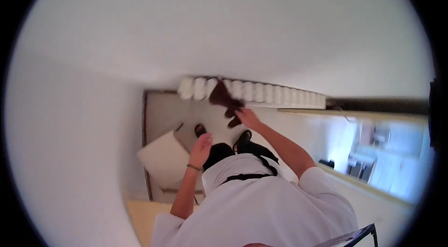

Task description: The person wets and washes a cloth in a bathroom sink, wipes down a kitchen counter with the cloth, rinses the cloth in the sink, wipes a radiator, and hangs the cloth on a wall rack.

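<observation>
A dark maroon cloth (221,95) hangs at the front of a white ribbed radiator (261,93), its upper end at the radiator's top edge. My right hand (248,118) is closed on the lower part of this cloth, which is bunched and slightly blurred. My left hand (200,150), with a bracelet at the wrist, is held in front of my body above the floor. Its fingers stretch forward and nothing shows in them. The nearest thing beside it is a pale box-like piece (164,159) on the left.
A white wall (224,27) rises behind the radiator. My feet in dark sandals (241,140) stand on the light floor just below it. At the right, an opening in the wall shows a bright room (392,158). A dark-framed flat object (354,237) is at the lower right.
</observation>
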`<state>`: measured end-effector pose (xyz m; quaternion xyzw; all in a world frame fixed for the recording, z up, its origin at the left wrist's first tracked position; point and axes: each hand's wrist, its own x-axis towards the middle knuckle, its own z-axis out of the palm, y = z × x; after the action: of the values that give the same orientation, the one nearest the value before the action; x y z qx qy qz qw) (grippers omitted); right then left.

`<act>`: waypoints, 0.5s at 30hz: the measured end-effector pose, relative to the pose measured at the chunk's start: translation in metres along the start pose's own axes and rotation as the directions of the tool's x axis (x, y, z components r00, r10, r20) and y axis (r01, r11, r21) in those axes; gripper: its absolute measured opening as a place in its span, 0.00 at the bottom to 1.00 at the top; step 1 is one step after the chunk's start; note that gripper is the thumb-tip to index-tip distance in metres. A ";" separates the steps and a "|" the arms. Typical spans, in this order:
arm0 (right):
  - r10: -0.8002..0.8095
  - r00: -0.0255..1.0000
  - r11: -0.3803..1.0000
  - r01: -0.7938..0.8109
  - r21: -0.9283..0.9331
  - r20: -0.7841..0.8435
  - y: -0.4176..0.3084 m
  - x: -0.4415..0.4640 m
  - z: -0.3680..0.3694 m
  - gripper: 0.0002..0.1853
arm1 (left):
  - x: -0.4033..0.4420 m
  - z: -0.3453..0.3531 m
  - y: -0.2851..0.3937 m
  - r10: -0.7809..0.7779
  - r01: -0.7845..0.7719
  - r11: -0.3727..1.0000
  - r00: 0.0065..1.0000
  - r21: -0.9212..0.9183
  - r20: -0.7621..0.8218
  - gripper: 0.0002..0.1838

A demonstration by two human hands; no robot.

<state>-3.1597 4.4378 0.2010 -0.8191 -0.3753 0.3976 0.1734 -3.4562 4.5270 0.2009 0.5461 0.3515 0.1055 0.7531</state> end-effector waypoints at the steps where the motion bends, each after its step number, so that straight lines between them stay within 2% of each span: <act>1: 0.132 0.990 0.973 -0.138 0.187 0.046 -0.007 -0.019 -0.015 0.24 | 0.005 0.005 0.011 -0.052 0.052 0.999 0.999 -0.003 0.011 0.17; 2: -0.003 0.986 0.898 0.077 0.433 -0.169 0.022 -0.025 0.005 0.24 | 0.012 0.012 0.011 -0.050 0.049 0.997 0.999 0.062 0.015 0.18; 3: 0.148 0.988 0.879 -0.109 0.465 -0.049 0.020 -0.041 -0.012 0.23 | 0.021 0.020 0.008 -0.045 0.043 0.991 0.999 0.128 0.013 0.18; 4: 0.125 0.983 0.821 -0.028 0.570 -0.133 0.022 -0.060 -0.021 0.22 | 0.031 0.032 0.003 -0.040 0.038 0.980 0.999 0.193 0.003 0.19; 7: 0.140 0.949 0.603 0.144 0.784 -0.282 0.036 -0.126 -0.031 0.19 | 0.064 0.073 -0.023 -0.222 0.162 0.923 0.965 0.348 0.140 0.24; 8: 0.154 0.936 0.522 0.195 0.830 -0.317 0.040 -0.148 -0.036 0.18 | 0.061 0.102 0.003 -0.452 0.429 0.891 0.868 0.151 0.203 0.29; 11: 0.144 0.937 0.644 0.155 0.749 -0.317 0.067 -0.230 -0.070 0.17 | 0.067 0.192 0.018 -0.593 0.619 0.779 0.673 0.102 0.442 0.29; 13: 0.176 0.939 0.686 0.097 0.721 -0.294 0.090 -0.292 -0.095 0.15 | 0.048 0.275 0.058 -0.471 0.611 0.791 0.585 0.024 0.660 0.28; 14: 0.193 0.885 0.677 0.192 0.711 -0.423 0.112 -0.312 -0.090 0.13 | 0.040 0.317 0.067 -0.400 0.621 0.784 0.522 -0.014 0.753 0.28; 15: 0.195 0.836 0.739 0.218 0.637 -0.512 0.136 -0.336 -0.092 0.13 | 0.039 0.356 0.058 -0.416 0.589 0.807 0.510 0.047 0.752 0.28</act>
<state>-3.1576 4.0962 0.3545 -0.7759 -0.1452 0.2531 0.5594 -3.1854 4.3041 0.2927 0.3294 0.1497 -0.3090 0.8796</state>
